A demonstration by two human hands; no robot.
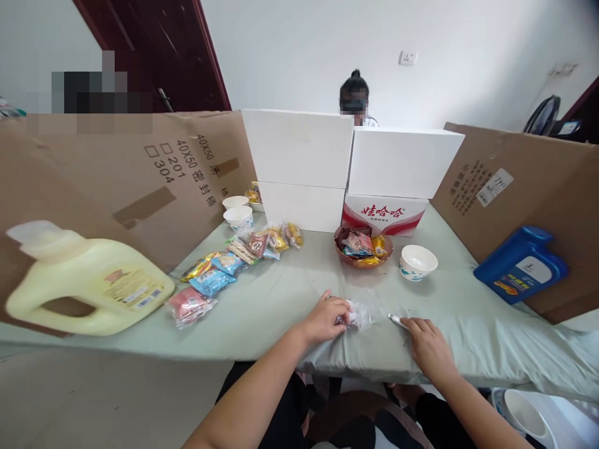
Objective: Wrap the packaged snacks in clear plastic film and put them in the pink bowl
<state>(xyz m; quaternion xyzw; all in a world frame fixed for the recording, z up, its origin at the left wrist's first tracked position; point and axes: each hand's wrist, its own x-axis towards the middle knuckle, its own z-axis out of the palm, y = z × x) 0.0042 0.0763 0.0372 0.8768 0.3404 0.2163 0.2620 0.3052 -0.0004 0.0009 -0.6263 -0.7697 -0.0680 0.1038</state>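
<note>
At the near edge of the table (281,299), the left hand (325,319) closes its fingers on a small clear packet (358,317), while the right hand (428,346) lies beside it, fingers loosely bent over a thin silvery tool (397,320).

A home room: wooden door (154,56), wall socket (407,58), cloth-covered table (290,293).

Yellow jug (88,277), blue bottle (521,264), snack bowl (362,246), white bowl (418,261).

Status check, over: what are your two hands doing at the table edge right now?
Left hand closed on a clear snack wrapper. Right hand flat on the tablecloth, fingertips at a small silvery thing, too small to identify. Snack bowl beyond, nothing in between.
</note>
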